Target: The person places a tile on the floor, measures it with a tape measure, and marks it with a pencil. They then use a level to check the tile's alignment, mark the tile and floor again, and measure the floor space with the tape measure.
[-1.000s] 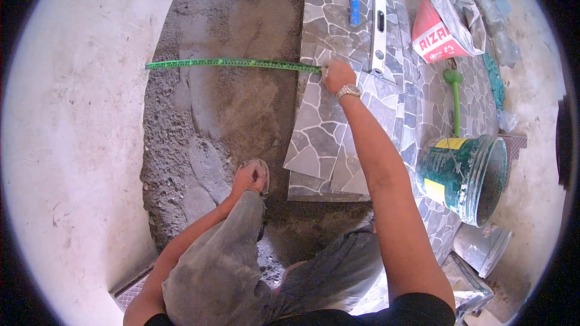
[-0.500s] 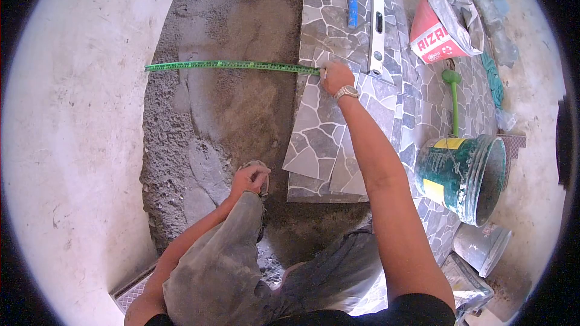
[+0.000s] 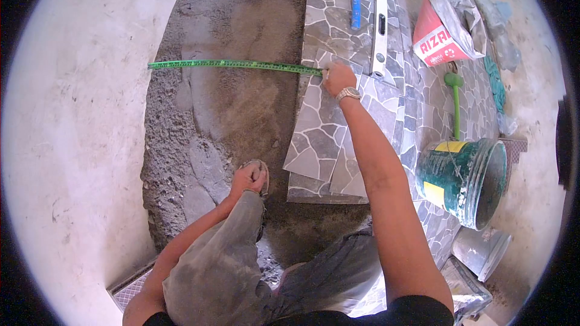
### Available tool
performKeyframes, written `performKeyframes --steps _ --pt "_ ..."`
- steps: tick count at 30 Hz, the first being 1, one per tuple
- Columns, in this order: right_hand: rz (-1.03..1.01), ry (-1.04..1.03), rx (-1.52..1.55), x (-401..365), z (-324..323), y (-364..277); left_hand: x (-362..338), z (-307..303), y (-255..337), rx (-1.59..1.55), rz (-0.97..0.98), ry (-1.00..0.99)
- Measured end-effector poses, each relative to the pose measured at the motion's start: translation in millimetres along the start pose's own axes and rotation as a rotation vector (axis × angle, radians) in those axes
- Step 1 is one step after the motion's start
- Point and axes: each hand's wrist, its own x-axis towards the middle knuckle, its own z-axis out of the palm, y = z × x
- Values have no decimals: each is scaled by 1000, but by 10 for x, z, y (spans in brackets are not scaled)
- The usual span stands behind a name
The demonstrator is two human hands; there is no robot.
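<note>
A green tape measure (image 3: 232, 64) stretches from the left wall across the bare mortar bed (image 3: 241, 108) to the stone-pattern tiles. My right hand (image 3: 339, 78), with a watch on its wrist, is closed on the right end of the tape over a loose tile (image 3: 317, 130). Beside my bent knee, low over the mortar, my left hand (image 3: 249, 177) has its fingers curled together. Whatever those fingers hold, if anything, is hidden. A greyish shoe tip shows next to this hand.
A spirit level (image 3: 379, 24) and a blue-handled trowel (image 3: 355, 9) lie on the laid tiles. To the right are a red and white sack (image 3: 435, 36), a green mallet (image 3: 454, 102), a dirty green bucket (image 3: 456, 175) and a grey pail (image 3: 480, 250). A wall (image 3: 72, 115) borders the left side.
The view has shifted slightly. My left fingers have curled in a little more, while my right hand stays on the tape measure in about the same place.
</note>
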Motion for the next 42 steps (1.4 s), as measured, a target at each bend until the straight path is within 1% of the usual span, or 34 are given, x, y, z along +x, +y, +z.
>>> performKeyframes --steps 1,4,7,10,13,15,19,22,24,28,31,34,40,42 --pt "0 -4 3 1 3 4 2 10 16 5 1 13" --pt "13 27 29 -9 18 4 23 66 28 -134 104 83" --pt "17 6 38 -10 -12 -10 46 -17 106 -176 106 -21" --pt "40 -9 54 -30 -100 -62 82 -118 235 -285 209 -69" --pt "21 11 43 -38 -103 -50 56 -142 229 -233 131 -109" --pt "20 5 84 -1 -24 7 63 -117 151 -227 128 -109" --pt "-13 -29 47 7 -117 -45 75 -26 -87 -233 143 -131" --pt "-23 -33 19 7 -122 -55 35 -20 -10 -177 29 -64" --pt "-19 -8 25 37 -36 10 30 -75 82 -149 20 -72" --pt "-27 1 35 37 -59 -1 54 -86 111 -151 27 -101" --pt "-19 1 44 23 -77 -13 49 -143 161 -30 16 -123" --pt "-40 13 70 12 -86 -31 43 -83 81 -38 1 -103" --pt "-37 10 65 -4 -122 -62 67 59 -114 -9 130 -31" --pt "-36 7 60 -6 -133 -67 66 80 -137 -16 111 -37"
